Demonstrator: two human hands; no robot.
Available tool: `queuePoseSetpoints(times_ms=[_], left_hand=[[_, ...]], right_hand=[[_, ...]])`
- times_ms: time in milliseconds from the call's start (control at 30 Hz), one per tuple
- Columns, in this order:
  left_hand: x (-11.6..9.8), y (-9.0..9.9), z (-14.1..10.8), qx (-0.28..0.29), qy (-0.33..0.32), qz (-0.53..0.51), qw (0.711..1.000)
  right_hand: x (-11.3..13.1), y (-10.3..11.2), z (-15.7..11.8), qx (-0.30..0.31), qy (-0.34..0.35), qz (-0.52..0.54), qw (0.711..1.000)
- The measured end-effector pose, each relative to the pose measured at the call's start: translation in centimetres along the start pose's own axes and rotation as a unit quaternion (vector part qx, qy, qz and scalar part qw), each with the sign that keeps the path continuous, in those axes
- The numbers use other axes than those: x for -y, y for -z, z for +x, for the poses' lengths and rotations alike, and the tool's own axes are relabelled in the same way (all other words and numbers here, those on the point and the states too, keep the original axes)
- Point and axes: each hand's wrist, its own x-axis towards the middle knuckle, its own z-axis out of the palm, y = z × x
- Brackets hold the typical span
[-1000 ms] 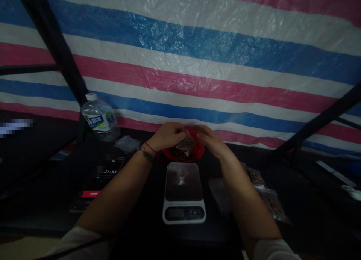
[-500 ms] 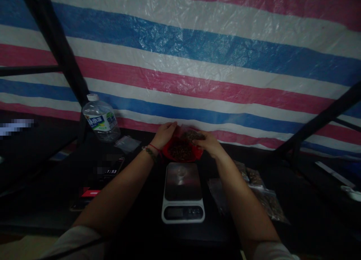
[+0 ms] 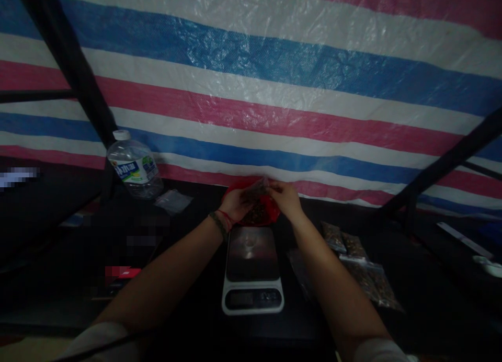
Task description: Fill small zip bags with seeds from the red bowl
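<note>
A red bowl (image 3: pixel 272 213) with small brown pieces in it stands behind the kitchen scale (image 3: pixel 251 255). Over the bowl, a small clear plastic bag (image 3: pixel 257 189) is between my two hands. My right hand (image 3: pixel 285 197) pinches the bag's upper edge from the right, fingers closed. My left hand (image 3: pixel 234 206), with a red cord and a beaded bracelet at the wrist, grips the bag's lower left side; its fingertips are partly hidden in dim light. Nothing lies on the scale's plate.
Several filled plastic bags (image 3: pixel 355 245) lie right of my right forearm. Flat clear bags (image 3: pixel 300 270) lie beside the scale, another (image 3: pixel 173 201) at left near a large plastic bottle (image 3: pixel 135 166). A dark phone sits by my left forearm. Striped sheeting (image 3: pixel 274 100) hangs behind.
My left hand has moved from the bowl's far left rim down and inward onto the bag. The bag has tilted up, and my right hand now holds its upper edge.
</note>
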Motion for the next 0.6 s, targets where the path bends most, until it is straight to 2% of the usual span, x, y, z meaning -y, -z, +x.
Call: queuePoseSetpoints(times_ms=[100,233,300,400,600], left_hand=[[0.2,0.0,0.1,-0.027,0.015,-0.012,0.999],[0.0,0.1,0.0,-0.026,0.01,-0.029,0.999],[-0.3,0.0,-0.1,-0.019,-0.004,-0.028,0.999],[-0.6,-0.2,-0.3,-0.02,-0.023,-0.018,0.999],[-0.9,-0.9,-0.7,-0.003,-0.078,-0.01,0.997]], right_hand=[[0.0,-0.2,-0.1,0.017,0.012,-0.003,1.0],[0.4,-0.4,-0.3,-0.038,0.05,-0.006,0.998],[0.7,-0.5,-0.4,-0.067,0.086,-0.01,0.994],[1.2,-0.5,-0.6,-0.078,0.124,-0.033,0.989],[2.0,-0.5,-1.0,-0.102,0.145,-0.051,0.983]])
